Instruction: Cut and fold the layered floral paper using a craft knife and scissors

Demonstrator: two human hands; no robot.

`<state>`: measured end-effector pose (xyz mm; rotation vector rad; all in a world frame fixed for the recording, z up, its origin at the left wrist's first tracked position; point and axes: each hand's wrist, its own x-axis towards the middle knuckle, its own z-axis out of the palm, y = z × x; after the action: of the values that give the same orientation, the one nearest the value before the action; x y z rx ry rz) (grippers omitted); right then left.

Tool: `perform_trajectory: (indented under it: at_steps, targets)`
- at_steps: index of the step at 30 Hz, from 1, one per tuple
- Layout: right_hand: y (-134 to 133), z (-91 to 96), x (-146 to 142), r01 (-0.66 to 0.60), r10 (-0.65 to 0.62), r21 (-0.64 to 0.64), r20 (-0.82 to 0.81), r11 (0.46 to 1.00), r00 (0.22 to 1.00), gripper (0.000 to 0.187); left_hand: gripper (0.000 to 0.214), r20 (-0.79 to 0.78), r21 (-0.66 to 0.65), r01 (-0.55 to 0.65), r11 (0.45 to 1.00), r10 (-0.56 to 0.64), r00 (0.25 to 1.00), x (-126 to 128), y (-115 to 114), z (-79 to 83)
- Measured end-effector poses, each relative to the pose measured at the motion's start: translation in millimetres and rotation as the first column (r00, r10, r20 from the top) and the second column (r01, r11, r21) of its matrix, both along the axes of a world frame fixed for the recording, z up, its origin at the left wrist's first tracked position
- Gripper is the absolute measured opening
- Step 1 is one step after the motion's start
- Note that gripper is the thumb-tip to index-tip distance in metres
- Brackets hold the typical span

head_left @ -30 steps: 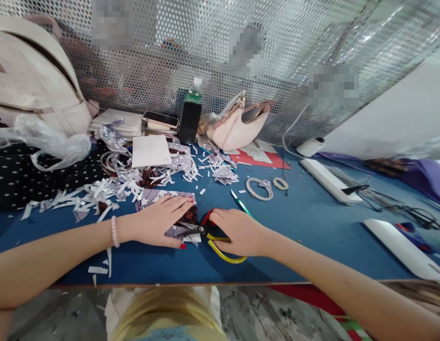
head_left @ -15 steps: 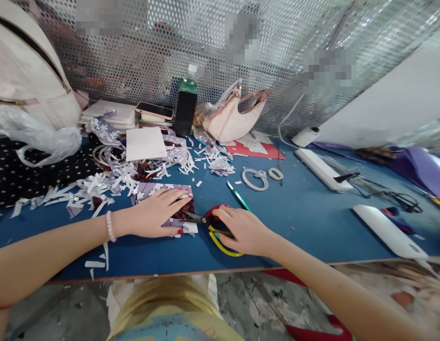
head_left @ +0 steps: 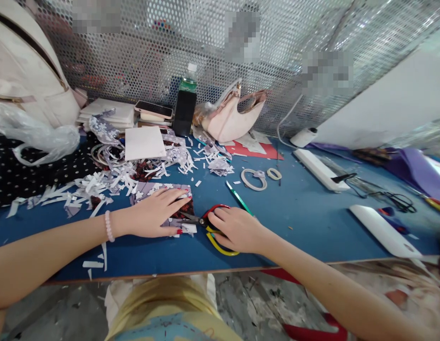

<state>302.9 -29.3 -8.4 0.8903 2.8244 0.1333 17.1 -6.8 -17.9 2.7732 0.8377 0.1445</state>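
Observation:
My left hand [head_left: 156, 212] lies flat with fingers spread on a purple floral piece [head_left: 146, 189], pressing it to the blue table; whether it is fabric or patterned paper I cannot tell. A dark red patterned patch [head_left: 184, 209] shows beside my fingers. My right hand [head_left: 237, 229] is closed around the red and yellow handles of the scissors [head_left: 202, 221]. Their blades point left, parted a little, at the right edge of the floral piece by my left thumb. A small white strip [head_left: 189, 228] lies just under the blades. A green pen [head_left: 237, 195] rests beyond my right hand.
Paper scraps [head_left: 124, 176] are heaped at the left, near a white square sheet [head_left: 145, 143]. A dark-sleeved bottle [head_left: 185, 111] and white handbag [head_left: 234, 118] stand at the back. Tape rolls [head_left: 254, 180], a power strip [head_left: 321, 169] and cables lie to the right.
My right hand and the scissors have shifted very slightly left, with the blades a touch further over the floral piece. My left hand stays in place. The whole view has drifted a little.

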Motion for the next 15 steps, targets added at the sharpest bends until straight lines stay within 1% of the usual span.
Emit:
perform_trajectory:
  at_steps: [4, 8, 12, 15]
  targets:
    - [2.8, -2.5, 0.4, -0.047, 0.046, 0.021, 0.018, 0.999, 0.999, 0.030, 0.076, -0.014, -0.004, 0.000, 1.000, -0.001, 1.000, 0.5, -0.6, 2.0]
    - [6.5, -3.6, 2.2, -0.062, 0.062, 0.023, 0.024, 0.998, 0.998, 0.029, 0.076, -0.026, -0.010, -0.006, 1.000, 0.006, 1.000, 0.5, -0.9, 2.8]
    - [6.3, -3.0, 2.9, -0.051, 0.051, 0.001, -0.011, 0.999, 0.999, 0.027, 0.076, -0.013, 0.005, -0.001, 1.000, 0.001, 1.000, 0.3, 0.0, 0.2]
    - [0.0, -2.4, 1.5, -0.012, 0.012, -0.001, -0.025, 1.000, 1.000, 0.026, 0.078, -0.013, 0.009, -0.001, 1.000, 0.001, 1.000, 0.7, 0.5, -1.6]
